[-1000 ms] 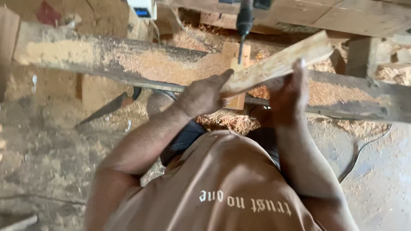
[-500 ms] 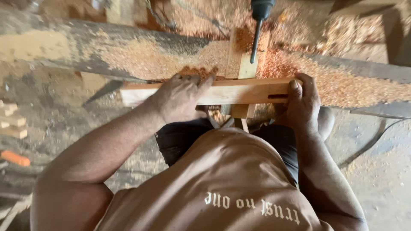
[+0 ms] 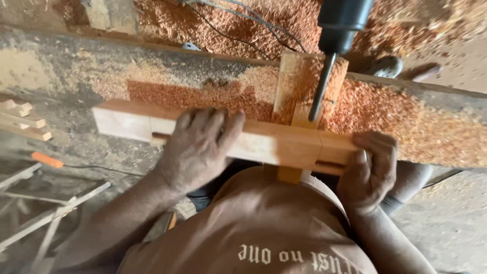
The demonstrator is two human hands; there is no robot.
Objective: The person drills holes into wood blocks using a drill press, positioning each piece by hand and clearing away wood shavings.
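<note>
Presently, nearest the camera, the person's brown shirt [image 3: 264,238] fills the lower frame, and both forearms reach forward to a pale rectangular wooden bar [image 3: 284,144] lying crosswise on the bench. The left hand [image 3: 200,147] is spread flat over the bar's top, fingers draped across the far edge, pressing it down; the right hand [image 3: 370,170] is wrapped around the bar's right end in a firm grasp. A slot [image 3: 329,167] is already cut in the near face by the right hand, and a second recess [image 3: 160,137] shows left of the left hand, so in my judgement some mortising is done. The bar rests across a short upright wooden block [image 3: 299,96], directly beneath the dark twist bit [image 3: 319,89] of a black drilling machine [image 3: 342,23]; the bit stands above the wood, apparently not touching it, so the bore at this spot appears not yet made. Beyond, the long worn bench beam [image 3: 76,76] carries heaps of reddish sawdust [image 3: 406,111]. No containers are visible; loose offcuts [image 3: 23,119] lie at the left.
</note>
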